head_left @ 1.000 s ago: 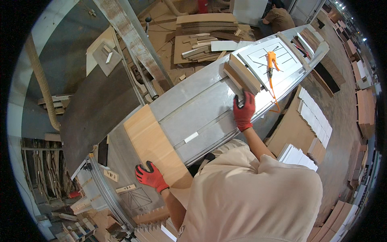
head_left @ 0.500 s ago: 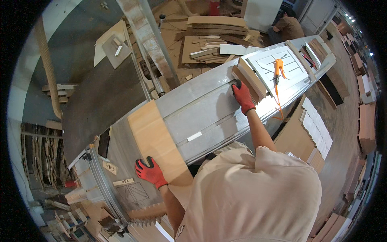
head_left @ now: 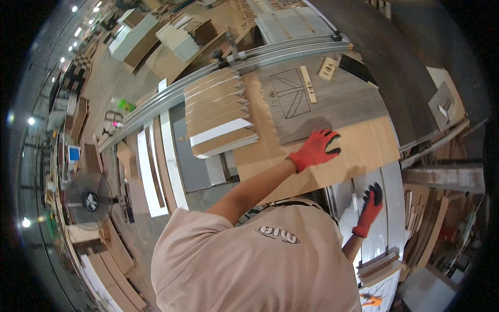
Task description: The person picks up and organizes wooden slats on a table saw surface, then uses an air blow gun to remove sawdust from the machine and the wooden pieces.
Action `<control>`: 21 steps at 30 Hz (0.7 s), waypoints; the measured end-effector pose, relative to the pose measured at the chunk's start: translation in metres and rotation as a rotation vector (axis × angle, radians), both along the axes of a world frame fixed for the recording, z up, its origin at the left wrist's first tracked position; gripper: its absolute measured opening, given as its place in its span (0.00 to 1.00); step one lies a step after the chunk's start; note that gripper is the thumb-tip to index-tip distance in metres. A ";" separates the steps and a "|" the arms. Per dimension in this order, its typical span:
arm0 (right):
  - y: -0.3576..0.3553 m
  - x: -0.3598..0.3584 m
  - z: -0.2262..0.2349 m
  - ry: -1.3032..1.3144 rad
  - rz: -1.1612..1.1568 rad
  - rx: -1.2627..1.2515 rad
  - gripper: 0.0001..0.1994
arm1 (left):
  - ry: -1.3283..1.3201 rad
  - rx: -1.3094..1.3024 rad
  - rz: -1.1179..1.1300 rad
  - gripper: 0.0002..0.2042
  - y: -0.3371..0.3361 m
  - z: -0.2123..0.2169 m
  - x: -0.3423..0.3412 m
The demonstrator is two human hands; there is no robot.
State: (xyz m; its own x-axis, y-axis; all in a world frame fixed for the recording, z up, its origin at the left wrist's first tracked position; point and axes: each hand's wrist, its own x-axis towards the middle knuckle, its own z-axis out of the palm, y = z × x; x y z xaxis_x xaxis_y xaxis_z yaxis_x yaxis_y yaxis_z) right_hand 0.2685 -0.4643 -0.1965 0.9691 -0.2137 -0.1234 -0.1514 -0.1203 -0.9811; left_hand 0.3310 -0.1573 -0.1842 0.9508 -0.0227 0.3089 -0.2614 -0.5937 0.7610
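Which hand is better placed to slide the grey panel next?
Left, probably. The left hand lies flat at the grey panel's near edge; the right hand rests on the metal table, clear of it.

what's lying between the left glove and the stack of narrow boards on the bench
In the head view, only bare tan sheet lies between the left hand and the stack of narrow boards.

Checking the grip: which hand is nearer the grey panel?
Left. The left hand rests at the edge of the grey panel; the right hand lies apart on the metal table.
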 end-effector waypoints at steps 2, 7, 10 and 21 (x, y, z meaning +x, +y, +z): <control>0.053 0.022 0.010 0.036 0.321 -0.055 0.16 | 0.055 -0.316 0.090 0.22 0.004 -0.010 -0.050; 0.182 0.029 0.059 0.116 0.889 -0.040 0.16 | -0.034 -0.924 0.807 0.19 0.043 -0.027 -0.161; 0.246 0.038 0.046 -0.283 1.023 -0.262 0.20 | -0.351 -0.923 1.228 0.22 0.114 -0.024 -0.191; 0.354 0.031 0.023 -0.593 1.052 -0.580 0.26 | -0.203 -0.995 1.370 0.22 0.226 -0.020 -0.232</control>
